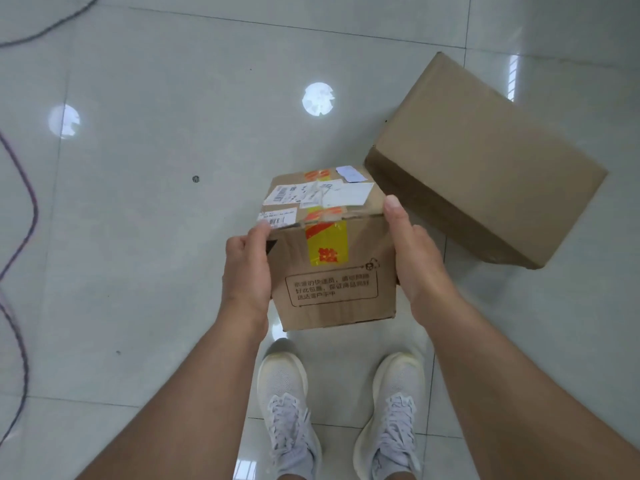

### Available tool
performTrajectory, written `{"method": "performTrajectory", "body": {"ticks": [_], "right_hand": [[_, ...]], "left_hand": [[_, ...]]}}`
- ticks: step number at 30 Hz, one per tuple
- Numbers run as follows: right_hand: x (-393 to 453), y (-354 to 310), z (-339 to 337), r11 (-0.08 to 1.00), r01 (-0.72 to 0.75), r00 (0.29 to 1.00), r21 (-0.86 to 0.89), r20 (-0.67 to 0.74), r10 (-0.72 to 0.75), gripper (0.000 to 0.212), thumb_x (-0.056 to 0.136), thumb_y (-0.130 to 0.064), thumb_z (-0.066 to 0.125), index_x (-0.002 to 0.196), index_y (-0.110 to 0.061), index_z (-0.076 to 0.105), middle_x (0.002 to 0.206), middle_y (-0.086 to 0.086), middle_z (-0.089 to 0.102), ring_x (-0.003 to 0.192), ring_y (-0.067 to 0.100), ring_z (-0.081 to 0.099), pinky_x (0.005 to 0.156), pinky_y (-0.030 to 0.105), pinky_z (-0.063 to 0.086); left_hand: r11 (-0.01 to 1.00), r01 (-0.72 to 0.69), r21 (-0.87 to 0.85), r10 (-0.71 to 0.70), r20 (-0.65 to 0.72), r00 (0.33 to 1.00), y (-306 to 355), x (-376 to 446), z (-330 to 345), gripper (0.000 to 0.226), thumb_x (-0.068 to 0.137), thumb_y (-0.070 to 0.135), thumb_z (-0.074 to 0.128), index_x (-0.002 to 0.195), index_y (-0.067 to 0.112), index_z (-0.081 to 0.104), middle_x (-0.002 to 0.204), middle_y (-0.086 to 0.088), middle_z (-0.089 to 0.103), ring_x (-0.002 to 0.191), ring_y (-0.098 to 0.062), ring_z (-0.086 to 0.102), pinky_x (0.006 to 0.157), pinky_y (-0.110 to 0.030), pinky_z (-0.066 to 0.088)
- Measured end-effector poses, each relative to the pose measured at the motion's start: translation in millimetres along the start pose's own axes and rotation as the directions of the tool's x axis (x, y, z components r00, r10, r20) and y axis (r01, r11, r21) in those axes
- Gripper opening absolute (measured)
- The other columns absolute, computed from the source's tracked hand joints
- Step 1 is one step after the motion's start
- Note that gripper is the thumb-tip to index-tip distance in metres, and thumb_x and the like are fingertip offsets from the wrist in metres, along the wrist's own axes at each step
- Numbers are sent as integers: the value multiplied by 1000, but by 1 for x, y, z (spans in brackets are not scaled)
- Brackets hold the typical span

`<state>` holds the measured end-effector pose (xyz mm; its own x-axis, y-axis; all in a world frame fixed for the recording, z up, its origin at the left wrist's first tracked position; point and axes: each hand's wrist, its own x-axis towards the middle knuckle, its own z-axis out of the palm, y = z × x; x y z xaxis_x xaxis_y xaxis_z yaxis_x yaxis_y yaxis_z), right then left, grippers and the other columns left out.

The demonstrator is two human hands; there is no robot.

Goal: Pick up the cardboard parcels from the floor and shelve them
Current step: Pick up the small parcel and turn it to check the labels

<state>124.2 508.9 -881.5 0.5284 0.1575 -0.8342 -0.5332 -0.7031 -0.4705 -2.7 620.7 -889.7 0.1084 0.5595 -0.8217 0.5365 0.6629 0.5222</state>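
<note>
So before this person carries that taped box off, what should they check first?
1. Both hands on the taped parcel: ok, left hand and right hand press opposite sides.
2. Parcel sealed: ok, yellow tape crosses the seam.
3. Parcel clear of the floor: cannot tell.
4. Plain parcel out of the way: ok, it lies to the right.
5. Cable away from the feet: ok, far left.
6. Shelf free: cannot tell, not in view.
</note>
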Motion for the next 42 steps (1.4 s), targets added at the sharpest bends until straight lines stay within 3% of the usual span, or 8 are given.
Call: {"method": "performTrajectory", "body": {"ticks": [2, 4, 7, 17, 27, 32, 37, 42], "right_hand": [[1, 4, 0, 999, 0, 999, 42, -45, 2, 28, 84, -42, 48, 92, -15, 49, 86, -3, 54, 73, 11, 51, 61, 31, 37], [2, 10, 1, 998, 18, 998, 58, -63, -14, 12, 83, -16, 49, 94, -14, 52, 84, -2, 56, 71, 12, 51, 59, 28, 38], [3, 24, 5, 997, 29, 1000, 69, 6, -29, 39, 79, 0, 46, 112, -18, 56, 89, -5, 62, 77, 10, 56, 60, 19, 45], [11, 54, 17, 997, -74, 992, 34, 105, 70, 35, 84, -13, 51, 120, -18, 52, 111, 0, 65, 87, 11, 60, 62, 24, 41], [19, 59, 17, 1000, -8, 995, -9, 96, 9, 42, 84, -13, 51, 124, -26, 49, 117, -6, 62, 102, 13, 58, 71, 25, 45], [29, 54, 12, 997, 61, 997, -46, -37, -63, 72, 84, -35, 52, 149, -29, 21, 155, 0, 29, 140, 21, 32, 111, 42, 31], [35, 61, 8, 1000, -22, 964, 21, -264, 27, 77, 86, -42, 48, 150, -14, 15, 158, 8, 23, 144, 25, 23, 116, 42, 22], [32, 64, 15, 957, -251, 929, 147, -241, 281, 70, 77, -52, 39, 134, -11, 40, 131, 15, 56, 111, 34, 56, 98, 49, 42]], "left_hand": [[999, -32, -27, 32, -11, 999, -3, 1, -1, 25, 83, 26, 48, 106, 17, 52, 100, -3, 61, 80, -16, 58, 73, -36, 49], [999, -47, 5, 47, 30, 998, -8, 2, -1, 46, 84, 2, 43, 127, 18, 47, 111, -3, 62, 84, -15, 61, 68, -28, 49], [991, -77, 105, 65, 109, 992, -19, 4, -3, 65, 82, -7, 39, 138, 25, 48, 116, 3, 68, 89, -13, 68, 61, -22, 54], [992, -18, 128, -6, 183, 983, -50, 11, 6, 32, 89, 26, 38, 110, 40, 58, 100, 10, 74, 87, -12, 69, 81, -33, 54], [995, -16, 96, 1, 161, 987, -61, 7, 11, 36, 88, 38, 40, 120, 36, 56, 107, 9, 73, 81, -4, 70, 73, -30, 53], [965, 149, 215, -156, 15, 988, -69, -3, 16, 90, 76, 80, 24, 152, 36, 7, 151, -7, 45, 135, -34, 44, 114, -52, 28], [954, -55, 295, 93, -115, 989, -53, 5, 12, 65, 99, 51, 22, 155, 22, 5, 164, -4, 16, 150, -22, 16, 116, -33, 15], [885, -229, 405, 270, -48, 962, -40, 26, 7, 60, 101, 45, 21, 154, 19, 14, 165, -1, 11, 151, -12, 6, 116, -27, 6]]}}
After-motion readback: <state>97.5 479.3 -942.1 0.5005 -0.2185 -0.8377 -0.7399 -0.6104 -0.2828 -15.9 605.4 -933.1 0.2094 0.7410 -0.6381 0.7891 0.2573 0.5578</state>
